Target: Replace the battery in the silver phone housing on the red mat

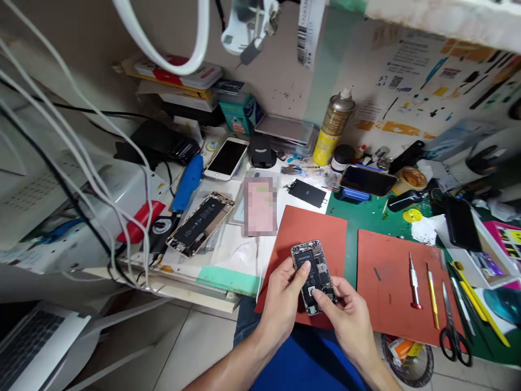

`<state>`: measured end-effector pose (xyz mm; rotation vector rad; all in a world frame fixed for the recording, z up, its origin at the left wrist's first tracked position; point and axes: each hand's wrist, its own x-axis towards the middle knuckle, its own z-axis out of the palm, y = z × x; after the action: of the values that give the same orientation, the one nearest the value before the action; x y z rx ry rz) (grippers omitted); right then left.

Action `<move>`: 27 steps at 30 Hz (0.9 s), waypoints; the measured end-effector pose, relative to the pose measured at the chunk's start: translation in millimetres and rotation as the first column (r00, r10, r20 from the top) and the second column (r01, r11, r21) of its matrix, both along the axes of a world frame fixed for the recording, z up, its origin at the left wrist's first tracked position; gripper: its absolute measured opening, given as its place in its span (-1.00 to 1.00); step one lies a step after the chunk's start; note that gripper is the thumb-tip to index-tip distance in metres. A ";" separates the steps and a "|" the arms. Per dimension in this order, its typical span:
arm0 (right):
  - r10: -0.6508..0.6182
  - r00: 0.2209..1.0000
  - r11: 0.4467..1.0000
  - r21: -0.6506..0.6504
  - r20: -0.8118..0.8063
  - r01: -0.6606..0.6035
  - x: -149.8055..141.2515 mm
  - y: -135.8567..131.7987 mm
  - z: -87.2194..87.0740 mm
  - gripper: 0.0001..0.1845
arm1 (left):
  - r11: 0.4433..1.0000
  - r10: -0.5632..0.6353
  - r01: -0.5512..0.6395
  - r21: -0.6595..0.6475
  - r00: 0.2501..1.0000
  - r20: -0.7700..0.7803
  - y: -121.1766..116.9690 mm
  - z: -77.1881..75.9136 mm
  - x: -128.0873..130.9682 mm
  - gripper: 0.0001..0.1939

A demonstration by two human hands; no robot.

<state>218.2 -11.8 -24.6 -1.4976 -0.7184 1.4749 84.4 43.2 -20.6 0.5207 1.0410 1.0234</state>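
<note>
An opened phone body (314, 274) with its battery and boards exposed is held over a red mat (313, 231) at the desk's front edge. My left hand (284, 296) grips its left side, thumb resting on the battery. My right hand (345, 312) holds the lower right corner, with thumb and forefinger pinched at the bottom end. Both hands are closed on the phone.
A second red mat (396, 282) carries a screwdriver (414, 282), yellow tweezers (432, 296) and scissors (453, 331). Another opened phone (200, 224), a white phone (226, 158), a black screen part (308, 192), a spray can (334, 126) and cables (81, 163) crowd the desk. A laptop (36, 347) sits lower left.
</note>
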 end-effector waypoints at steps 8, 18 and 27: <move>-0.059 0.998 0.997 0.055 -0.022 0.060 -7.8 1.4 2.0 -0.58 | 0.996 0.082 -0.083 -0.037 0.997 -0.010 7.6 -3.6 4.4 -0.55; -0.064 0.681 0.910 0.323 0.730 -0.261 19.9 9.2 16.6 -0.18 | 0.998 0.014 -0.019 -0.065 0.997 -0.079 16.3 0.4 42.3 -0.33; 0.130 0.378 0.801 0.127 0.917 -0.585 98.6 69.7 29.5 -0.37 | 0.997 -0.064 0.067 0.036 0.994 -0.084 17.3 -3.7 52.9 -0.38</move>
<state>316.8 57.9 4.8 -1.7350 -2.0202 0.5615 137.2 60.5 -24.4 0.6292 1.0719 0.9717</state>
